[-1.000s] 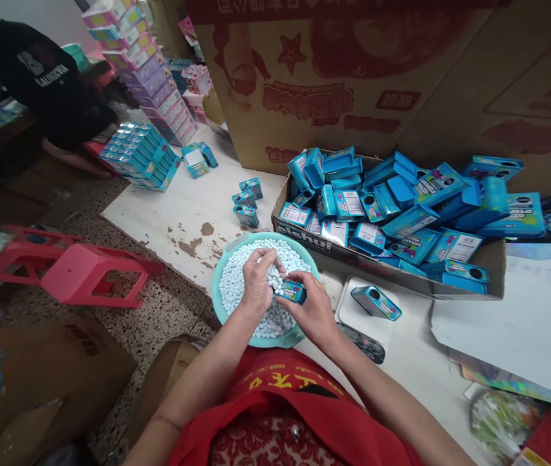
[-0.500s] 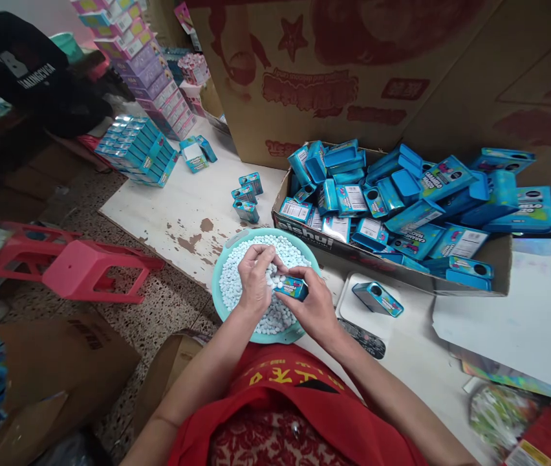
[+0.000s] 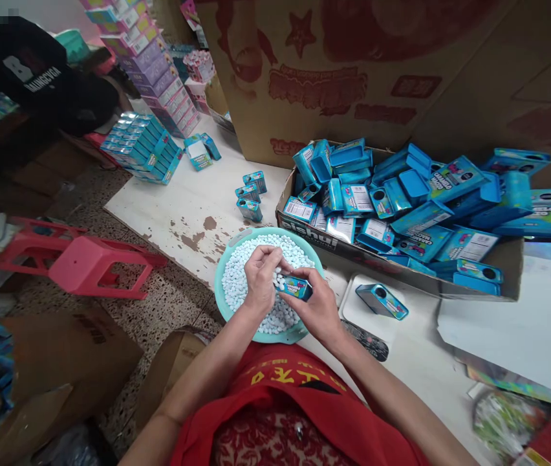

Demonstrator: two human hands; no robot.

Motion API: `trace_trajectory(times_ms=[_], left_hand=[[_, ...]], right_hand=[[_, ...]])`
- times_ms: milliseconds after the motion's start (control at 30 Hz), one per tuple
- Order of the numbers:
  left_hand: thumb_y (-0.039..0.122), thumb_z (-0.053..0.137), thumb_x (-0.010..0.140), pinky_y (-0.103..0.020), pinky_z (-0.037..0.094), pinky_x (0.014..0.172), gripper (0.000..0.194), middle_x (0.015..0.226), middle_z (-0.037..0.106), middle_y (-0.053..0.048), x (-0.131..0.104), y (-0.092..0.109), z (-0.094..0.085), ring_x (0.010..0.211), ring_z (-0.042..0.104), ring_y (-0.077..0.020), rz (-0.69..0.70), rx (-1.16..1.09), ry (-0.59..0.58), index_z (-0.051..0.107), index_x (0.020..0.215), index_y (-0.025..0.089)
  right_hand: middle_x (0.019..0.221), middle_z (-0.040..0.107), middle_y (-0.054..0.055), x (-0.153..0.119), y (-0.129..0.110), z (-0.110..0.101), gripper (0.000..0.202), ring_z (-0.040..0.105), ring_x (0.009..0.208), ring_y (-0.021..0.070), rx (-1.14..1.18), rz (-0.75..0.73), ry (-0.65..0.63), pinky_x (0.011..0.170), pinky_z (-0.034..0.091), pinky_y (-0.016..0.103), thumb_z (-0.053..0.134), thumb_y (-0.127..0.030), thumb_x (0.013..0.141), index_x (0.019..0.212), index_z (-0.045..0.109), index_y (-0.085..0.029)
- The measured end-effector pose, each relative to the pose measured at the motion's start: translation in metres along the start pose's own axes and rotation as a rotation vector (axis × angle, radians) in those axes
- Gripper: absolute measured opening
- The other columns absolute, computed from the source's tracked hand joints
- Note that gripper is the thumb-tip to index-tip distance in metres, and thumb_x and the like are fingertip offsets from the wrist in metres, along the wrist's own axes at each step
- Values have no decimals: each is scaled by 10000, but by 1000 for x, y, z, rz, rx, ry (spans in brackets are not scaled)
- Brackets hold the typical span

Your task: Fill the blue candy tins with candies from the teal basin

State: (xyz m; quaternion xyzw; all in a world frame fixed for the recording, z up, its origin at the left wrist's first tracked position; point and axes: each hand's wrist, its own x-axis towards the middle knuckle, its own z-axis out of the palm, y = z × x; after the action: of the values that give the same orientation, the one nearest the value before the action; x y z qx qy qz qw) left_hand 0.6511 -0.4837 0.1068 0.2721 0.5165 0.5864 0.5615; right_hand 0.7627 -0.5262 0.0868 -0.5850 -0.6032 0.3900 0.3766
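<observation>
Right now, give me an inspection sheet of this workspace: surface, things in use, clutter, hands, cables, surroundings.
Surface: white table, with worn brown patches.
Things: basin of white pellets; blue tin above it; second tin on the scale.
Clutter: box heaped with tins; plastic bag near the right edge.
Hands: left hand holds pellets at the blue tin's end; right hand grips that tin.
Cables: nothing seen.
Surroundings: large carton behind; red stool and person in black to the left.
</observation>
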Motion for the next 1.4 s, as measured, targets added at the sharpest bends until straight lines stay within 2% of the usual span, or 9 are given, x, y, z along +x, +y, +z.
trace_trajectory(times_ms=[300, 433, 533, 667, 800, 900, 1133, 1300, 1400], left_hand=[[347, 647, 743, -252, 469, 559, 205, 600, 576, 14, -12, 5, 5, 536, 576, -118, -2, -42, -95, 535, 744, 176], [392, 590, 785, -247, 445, 536, 211, 627, 563, 9, 8, 5, -15, 559, 565, -124, 99, 10, -3, 538, 757, 190], [382, 584, 793, -310, 482, 694, 193, 740, 599, -34, 35, -15, -45, 744, 592, -172, 233, 387, 29, 576, 737, 197], [346, 651, 763, -456, 348, 998, 210, 1113, 599, -130, 54, -53, -73, 1132, 486, -298, 399, 1083, -132, 634, 908, 196], [493, 546, 820, -471, 381, 938, 429, 1208, 535, -152, 40, -72, -65, 1135, 461, -326, 342, 1609, -162, 579, 1116, 184], [505, 460, 862, -397, 432, 836, 386, 1077, 574, -115, 28, -74, -55, 1041, 509, -285, 284, 1742, -237, 594, 1066, 207], [289, 580, 756, -290, 422, 742, 93, 776, 603, -22, 36, -74, -61, 807, 574, -192, 69, 1137, -123, 596, 758, 197], [394, 663, 669, -213, 341, 457, 271, 617, 535, 38, 30, -45, -56, 490, 472, -98, -277, 423, -66, 495, 745, 196], [374, 711, 626, -180, 300, 394, 339, 679, 557, 27, 17, -20, -42, 481, 484, -82, -317, 35, -79, 467, 783, 199]], right_hand=[[984, 654, 39, -2, -1, -3, 319, 618, 939, 243, 56, 7, -3, 822, 484, 388, 685, -346, 736, 999, 544, -233], [1010, 649, 49, -11, -2, -16, 355, 616, 961, 235, 123, -19, 85, 834, 502, 381, 712, -372, 738, 1028, 555, -241], [1004, 651, 55, -14, 7, -21, 341, 624, 940, 233, 133, -25, 124, 820, 516, 384, 713, -379, 746, 1019, 569, -235], [1016, 651, 61, -16, 18, -19, 329, 621, 950, 236, 133, -29, 115, 822, 517, 390, 714, -373, 750, 1016, 585, -229], [989, 657, 50, -18, 18, -17, 330, 623, 931, 229, 148, -16, 133, 804, 519, 372, 728, -376, 736, 992, 587, -223], [995, 654, 45, -18, 17, -17, 344, 616, 938, 222, 156, 13, 145, 812, 511, 362, 733, -373, 732, 1001, 581, -223], [966, 638, 33, -14, 18, -21, 315, 609, 895, 212, 68, 11, 151, 808, 499, 356, 711, -373, 745, 994, 586, -228], [983, 642, 40, -12, 21, -17, 291, 610, 917, 228, 2, -33, 71, 812, 493, 374, 685, -347, 765, 1009, 570, -237], [974, 643, 48, -10, 20, -10, 280, 603, 927, 245, -73, -81, 31, 798, 492, 388, 677, -323, 768, 1011, 566, -237]])
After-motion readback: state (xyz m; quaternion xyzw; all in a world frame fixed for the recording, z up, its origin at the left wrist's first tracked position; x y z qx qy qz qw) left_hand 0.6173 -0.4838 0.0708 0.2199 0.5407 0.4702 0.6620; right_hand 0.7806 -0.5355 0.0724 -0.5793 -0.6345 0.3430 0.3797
